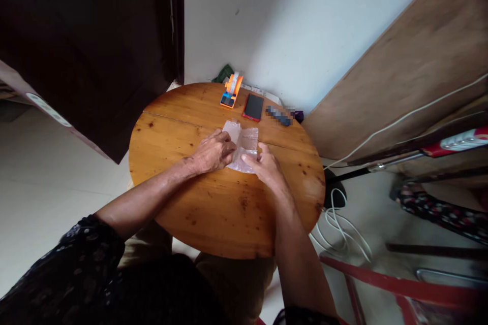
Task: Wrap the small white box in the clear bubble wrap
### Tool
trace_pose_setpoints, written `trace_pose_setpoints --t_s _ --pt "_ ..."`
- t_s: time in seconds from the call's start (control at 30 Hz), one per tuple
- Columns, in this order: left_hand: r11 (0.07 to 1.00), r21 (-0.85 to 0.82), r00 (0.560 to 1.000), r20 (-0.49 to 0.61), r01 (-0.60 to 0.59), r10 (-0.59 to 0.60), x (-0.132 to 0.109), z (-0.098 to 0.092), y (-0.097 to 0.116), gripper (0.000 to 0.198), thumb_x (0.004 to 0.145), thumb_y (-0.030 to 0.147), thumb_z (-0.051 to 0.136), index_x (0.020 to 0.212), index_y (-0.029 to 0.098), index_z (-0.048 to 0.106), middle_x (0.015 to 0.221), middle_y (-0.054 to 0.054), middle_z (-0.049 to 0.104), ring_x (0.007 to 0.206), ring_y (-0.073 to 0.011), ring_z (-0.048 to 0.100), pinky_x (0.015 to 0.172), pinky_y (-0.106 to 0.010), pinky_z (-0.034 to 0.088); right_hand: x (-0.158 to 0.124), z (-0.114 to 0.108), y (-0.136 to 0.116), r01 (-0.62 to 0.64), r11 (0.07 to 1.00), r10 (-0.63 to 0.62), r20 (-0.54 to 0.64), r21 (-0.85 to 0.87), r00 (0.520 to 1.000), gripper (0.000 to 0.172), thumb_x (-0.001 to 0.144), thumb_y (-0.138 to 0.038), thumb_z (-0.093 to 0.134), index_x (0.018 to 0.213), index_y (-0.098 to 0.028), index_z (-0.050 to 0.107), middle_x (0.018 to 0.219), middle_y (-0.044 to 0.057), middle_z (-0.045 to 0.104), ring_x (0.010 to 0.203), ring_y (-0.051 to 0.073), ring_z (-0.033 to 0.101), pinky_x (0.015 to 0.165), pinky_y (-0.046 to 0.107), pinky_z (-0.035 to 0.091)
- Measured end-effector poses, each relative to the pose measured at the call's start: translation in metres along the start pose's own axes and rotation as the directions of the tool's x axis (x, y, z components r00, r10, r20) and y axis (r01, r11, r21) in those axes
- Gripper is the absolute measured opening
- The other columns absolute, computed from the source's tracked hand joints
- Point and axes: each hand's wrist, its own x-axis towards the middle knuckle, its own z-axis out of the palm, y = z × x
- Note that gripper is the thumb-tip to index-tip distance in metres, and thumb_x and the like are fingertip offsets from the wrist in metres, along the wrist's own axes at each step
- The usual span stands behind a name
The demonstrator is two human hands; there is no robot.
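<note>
A clear bubble-wrap piece [244, 143] lies on the round wooden table [224, 213], a little past its middle. My left hand [212, 152] rests on the wrap's left edge with its fingers curled and pressed onto the plastic. On the wrap's right lower edge, my right hand [265, 165] pinches the plastic with thumb and fingers. Part of the wrap is hidden under both hands.
At the table's far edge stand an orange tape dispenser [230, 92], a red-edged phone [253, 107] lying flat and a small dark object [279, 116]. A wooden board [400, 71] leans at the right. White cable [339, 228] coils on the floor beside red metal framing [381, 284].
</note>
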Motion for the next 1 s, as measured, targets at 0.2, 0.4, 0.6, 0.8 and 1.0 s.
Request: trace_pose_setpoints --t_s 0.2,0.4,0.6,0.8,1.0 --pt "1.0 -0.012 1.0 -0.006 0.011 -0.011 0.0 0.001 -0.001 0.03 0.094 0.027 0.051 0.106 0.016 0.077 0.109 -0.014 0.066 0.102 -0.026 0.058 0.094 -0.04 0.051 0.004 -0.004 0.005 -0.059 0.998 0.057 -0.074 -0.023 0.996 0.082 0.086 -0.052 0.065 0.15 -0.007 0.042 0.101 0.016 0.076 0.105 0.034 0.071 0.087 0.04 0.053" --pt "0.999 -0.027 1.0 0.008 0.018 -0.018 0.0 -0.003 0.001 0.029 0.093 0.026 0.053 0.107 0.017 0.077 0.11 -0.014 0.065 0.105 -0.027 0.058 0.093 -0.041 0.051 0.006 0.011 0.005 0.0 0.99 0.005 -0.032 0.142 0.999 0.088 0.08 -0.051 0.069 0.152 -0.008 0.04 0.099 0.015 0.077 0.096 0.03 0.073 0.08 0.038 0.054" --pt "0.999 -0.03 1.0 0.005 0.029 -0.029 0.0 -0.004 0.004 0.028 0.093 0.024 0.054 0.105 0.017 0.077 0.11 -0.014 0.065 0.105 -0.0272 0.058 0.092 -0.041 0.051 0.008 0.025 0.002 0.073 0.96 -0.038 -0.131 0.27 0.991 0.072 0.076 -0.032 0.063 0.144 -0.015 0.048 0.081 0.005 0.075 0.073 0.024 0.069 0.066 0.033 0.052" --pt "1.0 -0.013 1.0 -0.003 0.006 -0.006 -0.001 -0.003 0.004 0.028 0.094 0.025 0.053 0.105 0.017 0.077 0.11 -0.013 0.065 0.104 -0.0269 0.057 0.092 -0.04 0.051 0.011 0.032 0.002 0.073 0.945 -0.01 -0.197 0.317 0.98 0.064 0.07 -0.026 0.064 0.133 -0.021 0.055 0.079 0.003 0.073 0.068 0.021 0.066 0.062 0.031 0.049" --pt "0.999 0.007 0.999 0.004 0.035 -0.035 0.001 -0.003 0.006 0.026 0.093 0.026 0.056 0.106 0.018 0.078 0.111 -0.014 0.066 0.105 -0.0274 0.058 0.092 -0.04 0.05 0.011 0.037 -0.004 0.056 0.692 0.02 -0.096 0.72 0.995 0.066 0.069 -0.04 0.072 0.13 -0.022 0.053 0.086 0.003 0.074 0.068 0.02 0.068 0.059 0.032 0.054"
